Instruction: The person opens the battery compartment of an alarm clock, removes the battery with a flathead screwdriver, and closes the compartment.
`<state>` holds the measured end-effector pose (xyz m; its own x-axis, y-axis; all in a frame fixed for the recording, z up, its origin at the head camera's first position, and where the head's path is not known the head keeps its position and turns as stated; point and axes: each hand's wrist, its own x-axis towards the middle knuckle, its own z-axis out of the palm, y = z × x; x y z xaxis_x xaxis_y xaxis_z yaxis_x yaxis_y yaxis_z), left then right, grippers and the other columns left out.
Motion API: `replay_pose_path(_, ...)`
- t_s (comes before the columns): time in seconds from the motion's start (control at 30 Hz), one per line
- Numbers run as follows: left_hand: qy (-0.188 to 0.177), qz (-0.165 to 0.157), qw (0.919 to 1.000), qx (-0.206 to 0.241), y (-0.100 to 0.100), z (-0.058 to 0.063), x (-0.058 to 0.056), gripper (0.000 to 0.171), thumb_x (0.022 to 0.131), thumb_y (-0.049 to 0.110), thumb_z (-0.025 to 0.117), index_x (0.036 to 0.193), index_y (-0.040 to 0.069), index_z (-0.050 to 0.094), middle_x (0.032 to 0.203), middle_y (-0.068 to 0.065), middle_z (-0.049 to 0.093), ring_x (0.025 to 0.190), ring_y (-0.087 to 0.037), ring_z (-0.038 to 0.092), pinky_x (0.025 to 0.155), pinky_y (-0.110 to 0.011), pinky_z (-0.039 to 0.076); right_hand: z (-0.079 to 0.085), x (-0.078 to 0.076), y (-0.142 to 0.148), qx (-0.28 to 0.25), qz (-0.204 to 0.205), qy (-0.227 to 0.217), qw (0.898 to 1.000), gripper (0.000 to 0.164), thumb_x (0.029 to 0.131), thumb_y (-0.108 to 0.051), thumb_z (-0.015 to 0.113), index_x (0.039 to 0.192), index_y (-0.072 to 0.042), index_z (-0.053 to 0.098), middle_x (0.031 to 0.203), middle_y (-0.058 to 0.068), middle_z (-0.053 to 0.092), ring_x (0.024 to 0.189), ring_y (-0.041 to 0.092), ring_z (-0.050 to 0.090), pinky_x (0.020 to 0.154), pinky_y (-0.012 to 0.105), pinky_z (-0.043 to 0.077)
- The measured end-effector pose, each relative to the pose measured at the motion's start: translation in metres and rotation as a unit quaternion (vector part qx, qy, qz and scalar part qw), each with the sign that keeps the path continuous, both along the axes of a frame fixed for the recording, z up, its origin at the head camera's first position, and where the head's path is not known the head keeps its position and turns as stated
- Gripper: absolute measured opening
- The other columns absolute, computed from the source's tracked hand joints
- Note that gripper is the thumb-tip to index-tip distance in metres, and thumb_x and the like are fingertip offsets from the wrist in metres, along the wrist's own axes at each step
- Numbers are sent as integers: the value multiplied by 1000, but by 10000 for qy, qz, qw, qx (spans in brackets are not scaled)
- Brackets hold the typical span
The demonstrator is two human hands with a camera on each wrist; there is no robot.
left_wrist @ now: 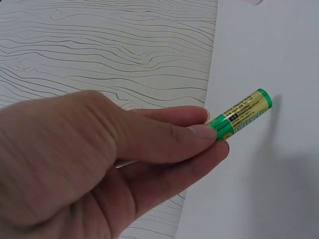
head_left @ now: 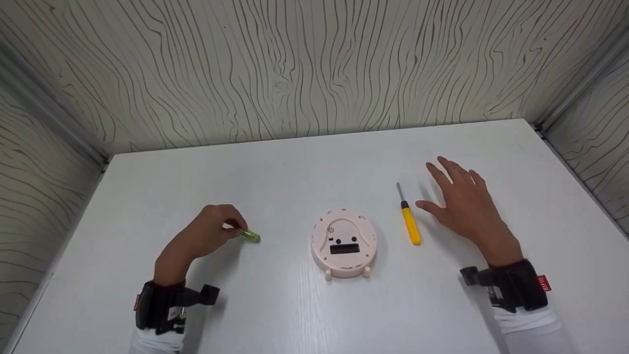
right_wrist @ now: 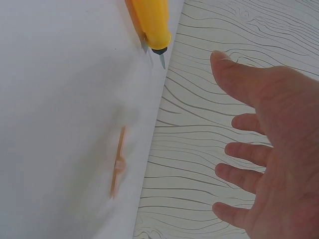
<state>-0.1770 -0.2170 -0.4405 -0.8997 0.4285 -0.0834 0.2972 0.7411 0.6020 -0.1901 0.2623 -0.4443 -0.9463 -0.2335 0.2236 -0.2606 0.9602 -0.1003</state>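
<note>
My left hand [head_left: 216, 227] pinches a green and yellow battery [left_wrist: 244, 114] between thumb and fingers. One end of the battery sticks out past the fingertips; the other end is hidden in the grip. Right of that hand, a round pale pink clock [head_left: 344, 290] lies on its face, its back up, with a dark battery slot, small knobs and two feet. My right hand [head_left: 464, 204] is held with its fingers spread and nothing in it. Just left of the right hand lies a screwdriver [head_left: 411, 225] with a yellow handle, its metal tip pointing away from me.
Everything lies on a white table [head_left: 295, 177]. A wall panel [head_left: 304, 69] with a wood-grain pattern rises behind its far edge, and similar panels stand at both sides. A thin orange-brown strip [right_wrist: 117, 164] appears in the right wrist view; I cannot tell what it is.
</note>
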Motion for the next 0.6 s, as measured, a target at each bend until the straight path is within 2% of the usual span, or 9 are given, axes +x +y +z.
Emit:
replay_pose_path(0.17, -181, 78, 9998, 2, 0, -6, -2, 16, 87, -5, 64, 96, 6, 71, 101, -7, 69, 100, -25, 66, 88, -42, 55, -1, 0, 1, -31, 61, 88, 9999, 80, 82, -36, 75, 147, -6, 39, 151, 24, 35, 135, 43, 36, 109, 66, 28)
replay_pose_path(0.37, -444, 175, 9988, -115, 0, -5, -2, 19, 85, -10, 61, 96, 4, 69, 101, -9, 67, 100, -27, 64, 84, -41, 54, -3, -1, 2, -78, 104, 127, 9998, 79, 83, -36, 74, 146, -5, 40, 150, 24, 36, 135, 43, 36, 109, 64, 28)
replay_pose_path(0.6, -334, 103, 9989, -316, -3, -9, -3, 22, 83, -12, 62, 94, 5, 70, 98, -8, 69, 98, -26, 65, 83, -40, 55, -3, -1, 2, -45, 102, 107, 9999, 79, 83, -36, 75, 146, -5, 39, 151, 24, 36, 135, 43, 36, 108, 65, 28)
